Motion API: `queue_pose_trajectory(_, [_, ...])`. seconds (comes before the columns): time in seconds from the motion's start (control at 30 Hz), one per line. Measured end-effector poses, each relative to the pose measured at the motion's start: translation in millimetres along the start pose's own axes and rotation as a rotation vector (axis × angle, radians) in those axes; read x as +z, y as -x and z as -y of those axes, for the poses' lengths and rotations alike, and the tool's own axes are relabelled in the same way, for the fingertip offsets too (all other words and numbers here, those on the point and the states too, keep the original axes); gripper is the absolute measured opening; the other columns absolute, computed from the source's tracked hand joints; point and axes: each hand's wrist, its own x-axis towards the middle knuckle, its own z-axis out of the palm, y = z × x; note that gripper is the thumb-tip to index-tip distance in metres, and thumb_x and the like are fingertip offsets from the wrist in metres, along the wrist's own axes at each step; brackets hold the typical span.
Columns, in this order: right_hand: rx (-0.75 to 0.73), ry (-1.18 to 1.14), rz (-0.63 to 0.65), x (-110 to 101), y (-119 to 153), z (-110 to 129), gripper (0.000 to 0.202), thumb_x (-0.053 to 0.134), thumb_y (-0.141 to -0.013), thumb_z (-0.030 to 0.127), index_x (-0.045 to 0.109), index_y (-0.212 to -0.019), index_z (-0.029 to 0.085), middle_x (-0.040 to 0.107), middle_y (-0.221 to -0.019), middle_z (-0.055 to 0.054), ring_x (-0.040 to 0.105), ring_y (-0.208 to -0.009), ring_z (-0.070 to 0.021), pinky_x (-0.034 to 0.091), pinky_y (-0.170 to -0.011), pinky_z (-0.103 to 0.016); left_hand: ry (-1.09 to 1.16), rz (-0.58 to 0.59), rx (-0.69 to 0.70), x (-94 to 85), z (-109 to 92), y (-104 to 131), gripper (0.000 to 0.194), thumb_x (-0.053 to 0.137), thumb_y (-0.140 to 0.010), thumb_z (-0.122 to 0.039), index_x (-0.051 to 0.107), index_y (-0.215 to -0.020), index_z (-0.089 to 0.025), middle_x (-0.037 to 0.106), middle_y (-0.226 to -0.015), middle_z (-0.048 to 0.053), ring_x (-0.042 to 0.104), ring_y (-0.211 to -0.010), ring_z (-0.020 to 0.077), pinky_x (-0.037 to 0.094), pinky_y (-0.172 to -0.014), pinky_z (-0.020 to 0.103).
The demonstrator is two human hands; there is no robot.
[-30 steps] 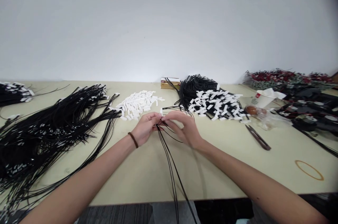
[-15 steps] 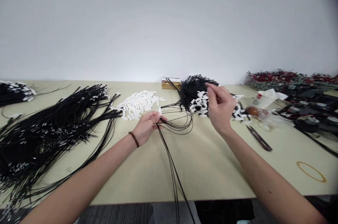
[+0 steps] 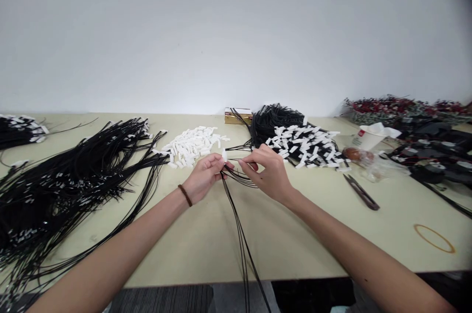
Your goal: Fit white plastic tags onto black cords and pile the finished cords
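Near the middle of the table, my left hand (image 3: 207, 175) pinches a small white connector (image 3: 224, 155) together with several thin black wires (image 3: 239, 224). The wires hang from it over the table's front edge, and others loop to the right. My right hand (image 3: 268, 171) is closed, thumb and forefinger pinching a black wire just right of the connector. The exact spot where wire and connector meet is too small to make out. Just behind my left hand lies a pile of loose white connectors (image 3: 191, 145).
Bundled black wires (image 3: 84, 165) cover the left side. A coil of black wires (image 3: 276, 119) with white-connector ends (image 3: 306, 143) lies behind my right hand, near a gold box (image 3: 236, 119). Thread snips (image 3: 361, 192), a paper cup (image 3: 370, 138) and speaker-like black parts (image 3: 438, 156) sit to the right.
My right hand has come down and left from above the connector-ended wires to beside my left hand, and now pinches a wire. My left hand has hardly moved.
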Motion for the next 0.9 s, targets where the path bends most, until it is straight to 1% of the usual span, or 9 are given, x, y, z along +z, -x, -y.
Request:
queue_pose_trajectory(0.23, [0.016, -0.013, -0.004, 0.6, -0.7, 1.2, 0.022, 0.052, -0.079, 0.020, 0.053, -0.058, 0.017, 0.044, -0.050, 0.002, 0.036, -0.055, -0.0107, 0.030, -0.053, -0.023, -0.004, 0.003, 0.012, 0.0, -0.6, 1.0, 0.023, 0.066, -0.068, -0.032, 0.054, -0.073, -0.014, 0.061, -0.076, 0.005, 0.054, -0.071, 0.0121, 0.043, -0.061, 0.023])
queue_pose_trajectory(0.4, [0.030, -0.022, 0.001, 0.3, -0.1, 0.9, 0.021, 0.052, -0.079, 0.021, 0.054, -0.059, 0.018, 0.044, -0.051, 0.002, 0.037, -0.056, -0.0108, 0.030, -0.054, -0.023, -0.024, 0.005, 0.010, 1.2, -2.2, 1.9, 0.023, 0.066, -0.069, -0.033, 0.055, -0.073, -0.014, 0.061, -0.078, 0.005, 0.055, -0.072, 0.0119, 0.043, -0.062, 0.023])
queue_pose_trajectory(0.6, [0.044, -0.035, 0.014, -0.3, -0.7, 2.3, 0.020, 0.054, -0.078, 0.021, 0.055, -0.058, 0.018, 0.044, -0.050, 0.002, 0.037, -0.057, -0.0114, 0.030, -0.054, -0.023, -0.008, -0.011, 0.002, 3.3, -3.7, 2.6, 0.026, 0.068, -0.066, -0.033, 0.053, -0.072, -0.014, 0.063, -0.077, 0.005, 0.055, -0.071, 0.0122, 0.043, -0.063, 0.024])
queue_pose_trajectory(0.77, [0.128, -0.117, 0.032, -1.4, -2.1, 5.5, 0.022, 0.054, -0.077, 0.019, 0.054, -0.055, 0.018, 0.043, -0.049, 0.003, 0.037, -0.054, -0.0103, 0.031, -0.054, -0.024, -0.055, 0.003, 0.031, 2.3, -2.8, 2.5, 0.024, 0.066, -0.067, -0.034, 0.053, -0.071, -0.014, 0.063, -0.076, 0.004, 0.055, -0.070, 0.0119, 0.044, -0.063, 0.024])
queue_pose_trajectory(0.9, [0.197, -0.182, 0.035, -1.4, -3.0, 7.1, 0.023, 0.055, -0.075, 0.018, 0.053, -0.052, 0.018, 0.043, -0.047, 0.004, 0.037, -0.051, -0.0094, 0.032, -0.054, -0.024, -0.090, 0.021, 0.059, 1.2, -1.6, 2.3, 0.024, 0.065, -0.069, -0.035, 0.053, -0.072, -0.014, 0.064, -0.078, 0.005, 0.056, -0.068, 0.0119, 0.044, -0.063, 0.025])
